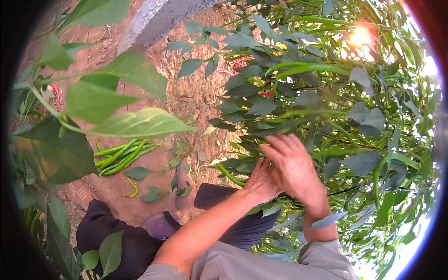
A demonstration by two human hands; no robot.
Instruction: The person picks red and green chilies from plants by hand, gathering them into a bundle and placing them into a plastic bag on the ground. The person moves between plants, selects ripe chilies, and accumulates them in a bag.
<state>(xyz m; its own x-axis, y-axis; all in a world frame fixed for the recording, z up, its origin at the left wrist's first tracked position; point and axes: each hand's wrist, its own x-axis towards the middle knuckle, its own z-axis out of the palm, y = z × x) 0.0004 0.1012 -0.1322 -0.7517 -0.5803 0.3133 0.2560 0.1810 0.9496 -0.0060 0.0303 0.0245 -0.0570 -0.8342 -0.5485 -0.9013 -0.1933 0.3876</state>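
My left hand (262, 180) reaches into the edge of the pepper plants, its fingers partly hidden under the other hand and by leaves. Over it lies my right hand (292, 164), palm down, fingers stretched towards the foliage. The two forearms cross close together. A long green chili pepper (229, 175) hangs just left of the hands, partly under leaves. More long green chilies (311, 68) hang higher in the plants. On the soil to the left rests a pile of picked green chilies (122, 155). Whether either hand grips a pepper is hidden.
Large leaves (140, 124) on a stem hang close to the camera at the left. A grey post (150, 26) slants across the top. A small curled yellow-green chili (131, 189) lies on the reddish soil (140, 210). Dense pepper foliage fills the right side.
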